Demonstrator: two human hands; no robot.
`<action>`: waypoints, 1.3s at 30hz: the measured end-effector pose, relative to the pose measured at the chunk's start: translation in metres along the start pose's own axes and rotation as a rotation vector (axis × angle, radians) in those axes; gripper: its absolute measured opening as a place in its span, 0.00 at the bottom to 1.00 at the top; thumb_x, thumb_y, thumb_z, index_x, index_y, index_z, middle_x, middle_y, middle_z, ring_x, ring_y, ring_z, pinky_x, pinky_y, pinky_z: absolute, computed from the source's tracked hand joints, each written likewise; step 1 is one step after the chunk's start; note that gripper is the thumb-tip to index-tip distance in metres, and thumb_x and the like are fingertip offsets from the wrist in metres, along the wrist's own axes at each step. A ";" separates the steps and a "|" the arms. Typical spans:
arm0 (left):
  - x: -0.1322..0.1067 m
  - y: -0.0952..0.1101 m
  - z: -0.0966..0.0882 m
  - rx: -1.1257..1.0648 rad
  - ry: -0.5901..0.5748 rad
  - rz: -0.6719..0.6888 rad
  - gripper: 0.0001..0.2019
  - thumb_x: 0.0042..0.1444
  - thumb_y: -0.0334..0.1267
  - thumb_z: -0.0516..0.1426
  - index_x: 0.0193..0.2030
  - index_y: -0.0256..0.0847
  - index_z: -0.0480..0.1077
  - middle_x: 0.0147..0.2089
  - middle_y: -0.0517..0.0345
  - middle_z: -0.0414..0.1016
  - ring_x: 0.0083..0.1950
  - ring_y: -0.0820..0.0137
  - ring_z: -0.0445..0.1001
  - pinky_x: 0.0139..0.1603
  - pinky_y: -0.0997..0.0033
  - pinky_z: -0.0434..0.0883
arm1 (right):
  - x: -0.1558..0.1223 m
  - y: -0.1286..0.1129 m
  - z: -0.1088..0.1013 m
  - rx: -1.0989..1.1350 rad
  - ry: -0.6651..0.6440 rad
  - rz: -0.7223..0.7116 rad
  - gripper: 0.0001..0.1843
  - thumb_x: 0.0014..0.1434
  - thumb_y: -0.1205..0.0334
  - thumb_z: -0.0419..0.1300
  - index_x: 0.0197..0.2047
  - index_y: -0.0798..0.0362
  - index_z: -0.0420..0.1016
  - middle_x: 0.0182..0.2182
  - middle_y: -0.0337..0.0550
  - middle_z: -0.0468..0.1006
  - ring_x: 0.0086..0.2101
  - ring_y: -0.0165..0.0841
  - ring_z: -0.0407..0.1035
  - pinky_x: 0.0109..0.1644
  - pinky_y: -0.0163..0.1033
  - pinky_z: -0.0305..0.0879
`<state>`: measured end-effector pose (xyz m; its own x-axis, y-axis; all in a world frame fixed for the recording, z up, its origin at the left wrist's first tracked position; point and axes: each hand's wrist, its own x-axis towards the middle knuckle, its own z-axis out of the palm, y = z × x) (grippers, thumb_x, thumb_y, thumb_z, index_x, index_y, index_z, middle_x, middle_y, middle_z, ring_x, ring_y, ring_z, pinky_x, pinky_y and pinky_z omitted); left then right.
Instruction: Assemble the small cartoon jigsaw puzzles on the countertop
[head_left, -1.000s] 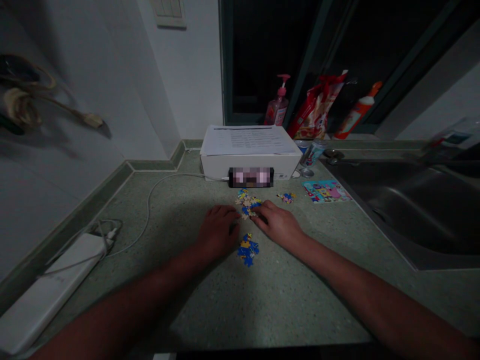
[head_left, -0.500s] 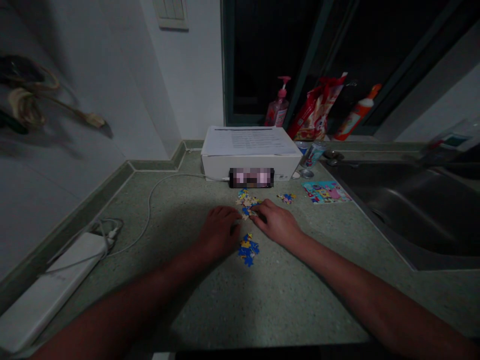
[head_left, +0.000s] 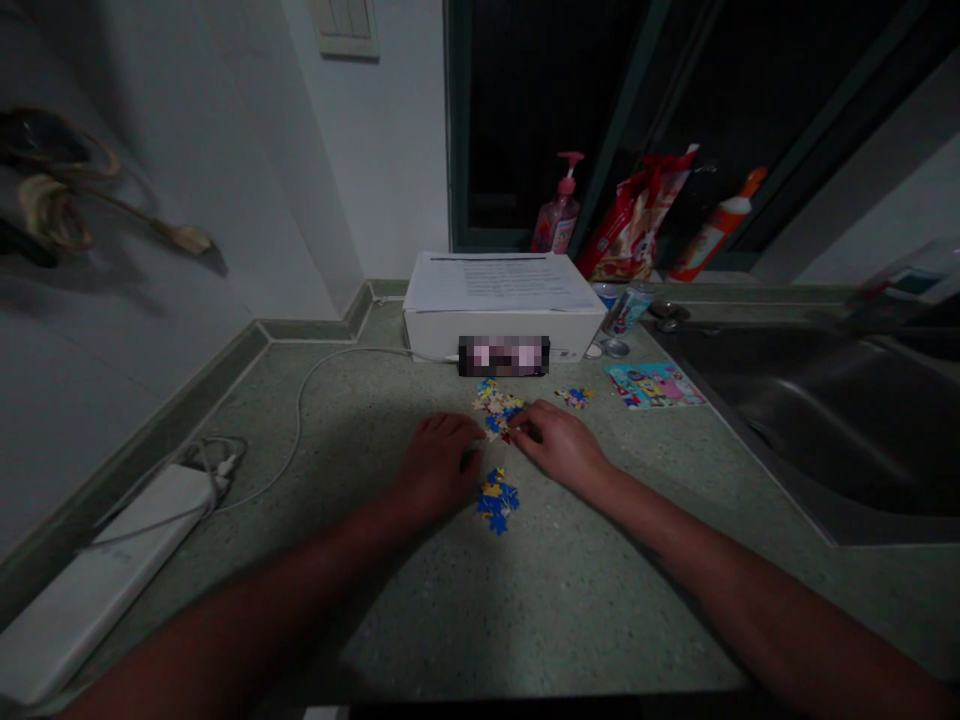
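Observation:
Both my hands rest on a speckled green counter (head_left: 525,600) among small jigsaw pieces. My left hand (head_left: 439,470) lies palm down, fingers curled loosely, its fingertips beside a loose pile of puzzle pieces (head_left: 496,408). My right hand (head_left: 559,445) has its fingers pinched together at the pile's near edge; what they hold is too small to make out. A joined blue and yellow cluster of pieces (head_left: 496,497) lies between my two wrists. A smaller cluster (head_left: 575,396) sits further right.
A white box (head_left: 502,305) with a phone (head_left: 503,356) leaning on it stands behind the pile. A puzzle picture card (head_left: 654,384) lies by the steel sink (head_left: 840,420). A white power strip (head_left: 112,570) and cable lie at the left. Bottles and a bag stand on the sill.
My right hand's fingers have drawn in slightly and closed at the pile's edge. My left hand has barely moved.

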<state>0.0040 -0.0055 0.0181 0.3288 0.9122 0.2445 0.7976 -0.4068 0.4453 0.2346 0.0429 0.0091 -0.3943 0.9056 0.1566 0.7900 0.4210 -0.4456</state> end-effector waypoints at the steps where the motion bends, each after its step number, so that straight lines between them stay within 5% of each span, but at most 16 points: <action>1: 0.000 0.001 -0.001 -0.002 0.000 -0.008 0.15 0.67 0.31 0.56 0.52 0.55 0.77 0.58 0.58 0.83 0.62 0.57 0.78 0.69 0.46 0.74 | 0.000 0.000 -0.001 0.000 0.005 0.004 0.06 0.69 0.65 0.63 0.43 0.50 0.83 0.41 0.46 0.82 0.41 0.39 0.78 0.45 0.43 0.69; 8: 0.000 -0.002 0.003 -0.008 0.012 0.018 0.14 0.66 0.30 0.57 0.53 0.53 0.77 0.58 0.55 0.82 0.61 0.55 0.79 0.68 0.44 0.74 | 0.000 0.005 -0.001 -0.009 -0.005 -0.031 0.13 0.70 0.61 0.64 0.55 0.48 0.84 0.44 0.46 0.81 0.42 0.40 0.78 0.46 0.44 0.71; 27: -0.001 -0.001 -0.002 -0.001 -0.012 0.013 0.13 0.69 0.33 0.55 0.53 0.54 0.77 0.58 0.56 0.82 0.62 0.57 0.78 0.69 0.47 0.74 | 0.003 0.009 -0.002 0.092 0.013 -0.024 0.07 0.68 0.68 0.63 0.41 0.51 0.83 0.38 0.43 0.83 0.38 0.37 0.77 0.45 0.42 0.68; 34: 0.000 -0.001 0.001 -0.004 0.028 0.021 0.15 0.66 0.30 0.57 0.52 0.54 0.79 0.56 0.57 0.84 0.60 0.55 0.80 0.66 0.44 0.76 | 0.003 0.010 -0.005 0.106 0.128 0.001 0.06 0.68 0.64 0.62 0.39 0.50 0.81 0.36 0.46 0.84 0.37 0.40 0.77 0.42 0.44 0.67; 39: 0.000 -0.001 0.000 -0.069 0.060 0.043 0.11 0.70 0.34 0.58 0.51 0.56 0.78 0.53 0.59 0.84 0.58 0.57 0.81 0.64 0.46 0.79 | 0.003 0.012 0.006 0.402 0.188 0.057 0.04 0.64 0.59 0.63 0.38 0.48 0.79 0.33 0.43 0.84 0.34 0.39 0.76 0.39 0.43 0.69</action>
<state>0.0033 -0.0056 0.0176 0.3296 0.8901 0.3147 0.7462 -0.4498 0.4908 0.2405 0.0502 -0.0009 -0.2338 0.9362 0.2626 0.5483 0.3500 -0.7596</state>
